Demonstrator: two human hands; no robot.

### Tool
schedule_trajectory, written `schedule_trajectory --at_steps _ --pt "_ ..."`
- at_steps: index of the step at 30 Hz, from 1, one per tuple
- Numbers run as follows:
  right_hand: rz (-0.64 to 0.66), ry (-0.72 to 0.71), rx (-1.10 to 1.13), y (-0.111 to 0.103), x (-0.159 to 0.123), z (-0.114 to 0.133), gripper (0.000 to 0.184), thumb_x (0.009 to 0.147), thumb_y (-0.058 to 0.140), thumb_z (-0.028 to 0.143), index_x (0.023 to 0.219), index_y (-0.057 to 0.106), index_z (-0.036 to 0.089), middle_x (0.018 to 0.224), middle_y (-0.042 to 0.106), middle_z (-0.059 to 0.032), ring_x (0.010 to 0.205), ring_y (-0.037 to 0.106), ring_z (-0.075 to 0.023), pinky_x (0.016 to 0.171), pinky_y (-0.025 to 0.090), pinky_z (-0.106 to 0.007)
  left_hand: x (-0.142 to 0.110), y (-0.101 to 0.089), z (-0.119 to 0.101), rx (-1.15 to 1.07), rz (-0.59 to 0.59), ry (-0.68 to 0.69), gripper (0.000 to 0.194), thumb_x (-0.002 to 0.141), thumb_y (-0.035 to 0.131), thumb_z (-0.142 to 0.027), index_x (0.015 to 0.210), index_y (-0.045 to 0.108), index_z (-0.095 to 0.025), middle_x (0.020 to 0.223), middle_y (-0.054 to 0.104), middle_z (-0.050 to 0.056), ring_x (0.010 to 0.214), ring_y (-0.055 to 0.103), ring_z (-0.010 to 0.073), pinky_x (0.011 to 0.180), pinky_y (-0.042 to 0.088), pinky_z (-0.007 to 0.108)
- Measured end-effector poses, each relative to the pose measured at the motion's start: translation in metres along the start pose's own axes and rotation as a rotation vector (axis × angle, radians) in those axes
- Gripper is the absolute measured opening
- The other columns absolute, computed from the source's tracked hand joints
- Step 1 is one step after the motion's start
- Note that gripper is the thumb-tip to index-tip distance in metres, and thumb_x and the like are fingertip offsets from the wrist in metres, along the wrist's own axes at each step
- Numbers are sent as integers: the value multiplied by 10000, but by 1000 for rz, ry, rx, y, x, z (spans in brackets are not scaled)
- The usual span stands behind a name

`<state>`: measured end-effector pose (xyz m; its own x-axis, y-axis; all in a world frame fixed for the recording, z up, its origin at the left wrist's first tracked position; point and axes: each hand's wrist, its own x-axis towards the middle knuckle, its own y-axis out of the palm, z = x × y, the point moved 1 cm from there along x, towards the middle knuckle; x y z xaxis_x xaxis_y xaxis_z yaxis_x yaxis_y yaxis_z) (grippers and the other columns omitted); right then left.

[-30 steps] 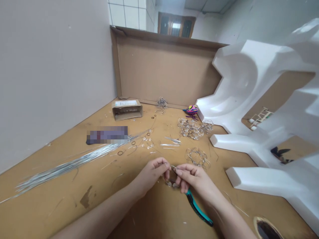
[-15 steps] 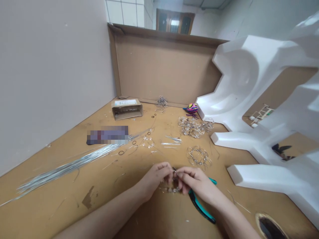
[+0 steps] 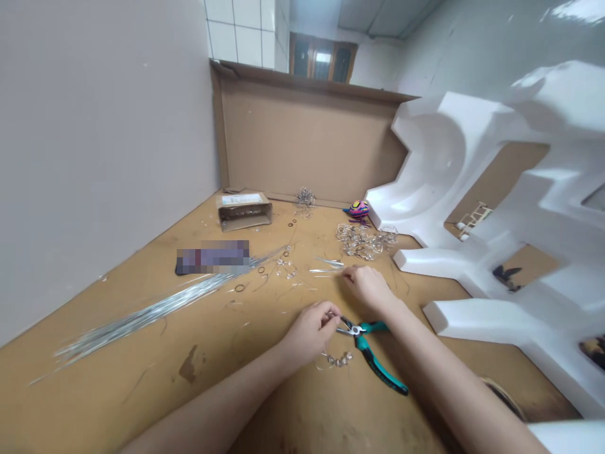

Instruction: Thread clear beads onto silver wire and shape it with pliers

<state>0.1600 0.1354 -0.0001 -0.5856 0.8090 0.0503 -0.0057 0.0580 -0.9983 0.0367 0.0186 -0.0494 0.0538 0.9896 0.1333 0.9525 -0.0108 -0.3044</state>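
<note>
Two hands are working above the tabletop [image 3: 118, 391]: the left hand [image 3: 307, 334] is pinching its fingers [image 3: 328, 309] together on something hard to make out, beside one pair of teal pliers [image 3: 375, 359], while the right hand [image 3: 371, 289] is keeping its fingers [image 3: 350, 273] slightly apart.

The left hand [image 3: 309, 333] pinches its fingertips together; the right hand [image 3: 369, 289] lies farther forward, loosely curled.

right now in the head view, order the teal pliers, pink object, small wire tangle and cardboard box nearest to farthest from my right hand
From your right hand:
1. Teal pliers, just below it
2. Pink object, ahead
3. Small wire tangle, farther ahead, left
4. Cardboard box, far left
</note>
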Motion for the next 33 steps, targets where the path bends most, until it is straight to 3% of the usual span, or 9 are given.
schedule_trajectory --at_steps 4,10,14,17,21,25,28,30,33 --pt "114 -103 -128 1 29 9 218 874 457 251 958 605 116 974 619 -109 904 582 -203 791 446 -360 1 -7 3 238 -131 137 129 791 449 -237 837 564 -202 856 557 34 780 544 160 660 428 255" --pt "231 -154 -176 2 46 11 295 853 512 308 1081 532 121 1074 559 -86 908 567 -180 774 477 -377 6 -16 5 318 -218 197 143 806 432 -216 885 549 -193 890 547 47 820 550 165 690 449 268" --pt "193 -153 -125 -10 34 7 209 827 539 258 974 585 118 924 621 -88 829 600 -183 694 476 -305 8 -34 -7 444 -262 229 177 827 406 -193 910 563 -181 881 556 50 766 554 152 695 453 270" --pt "111 -184 -72 -21 16 12 186 785 520 157 946 608 130 885 647 -126 862 610 -231 688 443 -284 13 -42 -23 674 -280 315 243 837 378 -151 977 575 -177 928 568 73 857 545 180 773 433 302" --pt "36 -221 -15 -35 -5 28 226 778 470 131 954 612 132 915 651 -152 909 602 -265 720 423 -310 27 -35 -35 920 -159 305 239 796 436 -137 966 604 -145 980 572 127 943 515 251 806 406 359" --pt "-8 -218 76 -41 -20 37 192 738 488 111 861 636 117 886 654 -173 895 605 -280 718 423 -321 37 -31 -35 860 -101 245 186 789 451 -161 757 633 -155 783 601 114 836 547 256 758 405 366" --pt "-36 -192 209 -37 -28 33 160 721 497 92 785 643 112 889 656 -179 924 594 -283 751 416 -328 37 -32 -33 760 -95 247 177 793 460 -192 737 627 -172 763 609 95 820 553 235 760 398 346" --pt "-30 -182 348 -31 -32 26 139 734 508 118 785 638 121 876 667 -151 898 606 -257 741 424 -309 35 -33 -31 654 -84 234 156 791 474 -221 754 621 -179 772 618 77 792 557 208 744 406 320" --pt "51 -189 618 -17 -36 14 156 798 492 204 860 614 130 736 683 -66 690 638 -158 621 455 -236 32 -32 -24 445 -52 169 178 801 464 -295 767 589 -172 683 609 35 610 546 146 616 432 268"
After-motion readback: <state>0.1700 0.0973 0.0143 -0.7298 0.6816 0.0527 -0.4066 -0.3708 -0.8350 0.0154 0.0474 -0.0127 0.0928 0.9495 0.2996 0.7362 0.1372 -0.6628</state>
